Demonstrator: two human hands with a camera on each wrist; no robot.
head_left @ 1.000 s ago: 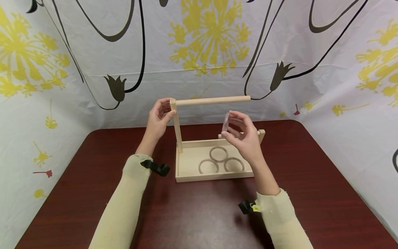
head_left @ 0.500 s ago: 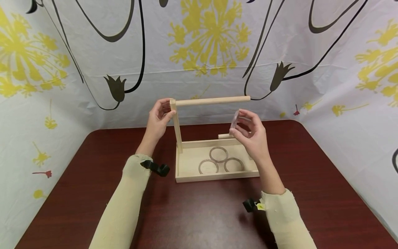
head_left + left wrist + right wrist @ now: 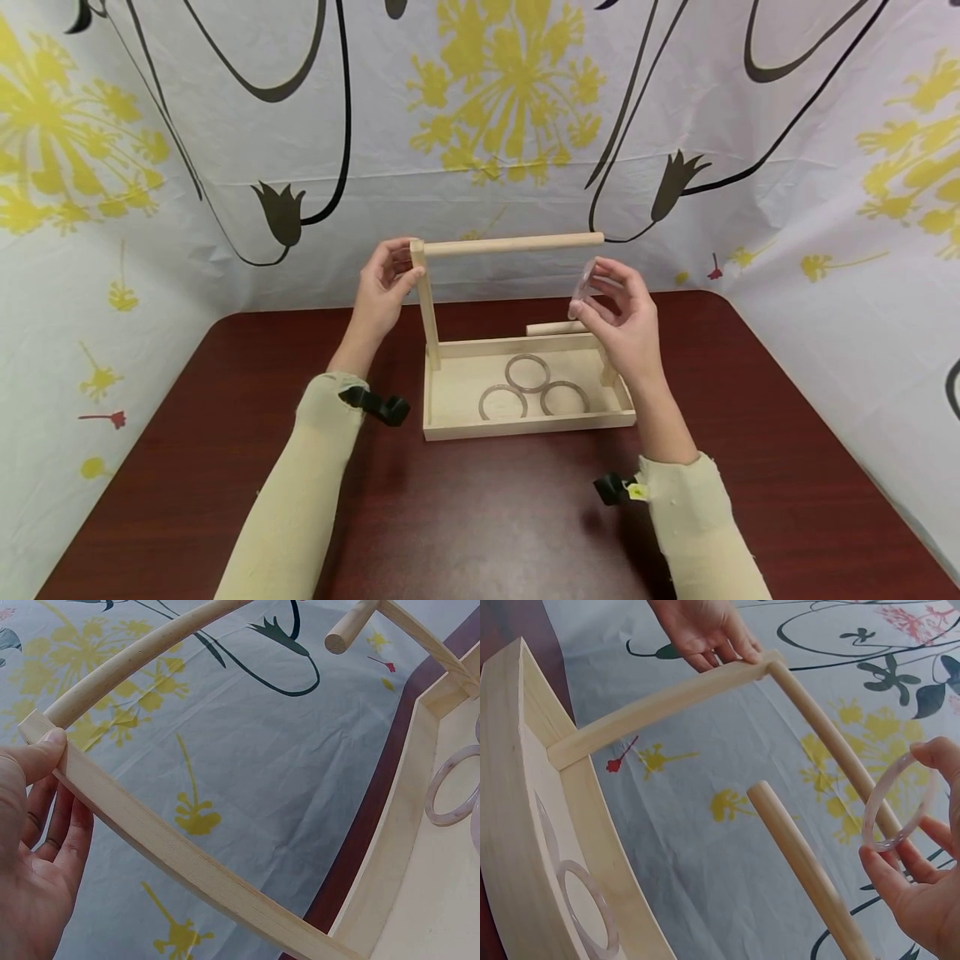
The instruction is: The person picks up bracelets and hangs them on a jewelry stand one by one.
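My left hand [image 3: 384,283] pinches the top of the tall post [image 3: 165,832] of a pale wooden bangle stand, thumb on the near face and fingers behind. From that post a round upper rod [image 3: 513,243] runs to the right, its far end free. My right hand [image 3: 626,321] holds a translucent pinkish bangle [image 3: 885,787] upright at its edge between thumb and fingertips. In the head view this bangle is just below the upper rod's free end; in the right wrist view it overlaps that rod. A shorter lower rod [image 3: 553,328] shows behind the right hand.
The stand's shallow tray base [image 3: 525,427] sits on a dark red table [image 3: 480,517]. Three more bangles [image 3: 527,372] lie flat in it. A patterned cloth [image 3: 480,192] hangs close behind the table.
My right hand has moved right and slightly up with the bangle, uncovering more of the lower rod and the tray's right end. The left hand and stand have stayed put.
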